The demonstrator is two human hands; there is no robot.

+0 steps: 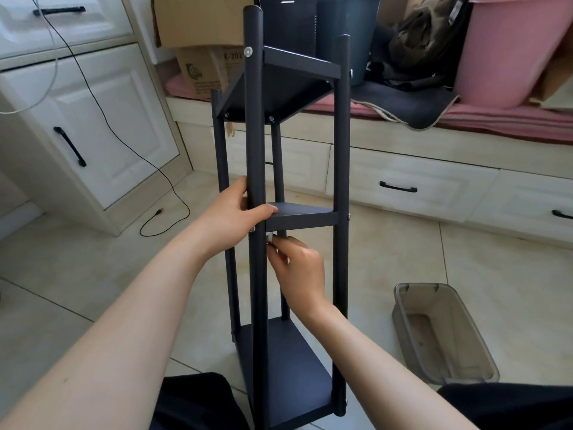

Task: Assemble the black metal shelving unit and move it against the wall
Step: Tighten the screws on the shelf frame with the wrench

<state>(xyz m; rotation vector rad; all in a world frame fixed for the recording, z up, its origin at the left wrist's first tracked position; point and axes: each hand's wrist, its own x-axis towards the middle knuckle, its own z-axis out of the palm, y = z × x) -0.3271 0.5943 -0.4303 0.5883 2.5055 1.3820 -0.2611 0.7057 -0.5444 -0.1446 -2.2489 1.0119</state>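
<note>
The black metal shelving unit point(297, 218) stands on the tiled floor point(465, 274) in the middle of the frame, running from the top edge almost to the bottom, with three shelves fixed between four round posts. The left hand point(240, 217) is wrapped round the nearest post point(255, 150) at the level of the middle shelf point(305, 214), thumb lying across the post's front. The right hand point(297, 271), just under that shelf, pinches a small silvery part point(270, 238) against the inner side of the same post; what the part is cannot be made out.

Open floor lies to the left and right of the unit. A clear plastic bin point(440, 333) sits on the tiles at lower right, near the unit's base. White cabinets point(93, 113) close in the upper left, with a black cable point(124, 144) trailing down to the floor. A drawer bench point(418, 169) crosses behind, carrying cardboard boxes point(201, 41), a dark bucket point(347, 35) and a pink tub point(508, 51), all cut off by the top edge. The unit's bottom shelf point(294, 377) is partly hidden by the arms.
</note>
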